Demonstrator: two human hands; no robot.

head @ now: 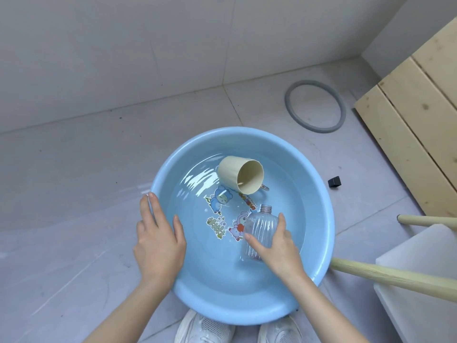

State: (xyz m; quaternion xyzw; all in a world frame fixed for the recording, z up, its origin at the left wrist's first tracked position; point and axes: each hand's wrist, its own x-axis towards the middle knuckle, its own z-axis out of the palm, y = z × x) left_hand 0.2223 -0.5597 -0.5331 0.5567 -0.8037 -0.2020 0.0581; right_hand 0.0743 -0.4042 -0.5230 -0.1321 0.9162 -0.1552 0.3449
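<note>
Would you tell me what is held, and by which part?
The right hand grips the clear ribbed bottle round its body; the left hand rests on the rim of the blue basin.

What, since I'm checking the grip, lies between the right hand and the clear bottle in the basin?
Nothing visible does. The right hand holds the bottle, thumb and a finger on either side of its ribbed body. The cup lies on its side nearer the far rim of the basin, apart from both.
</note>
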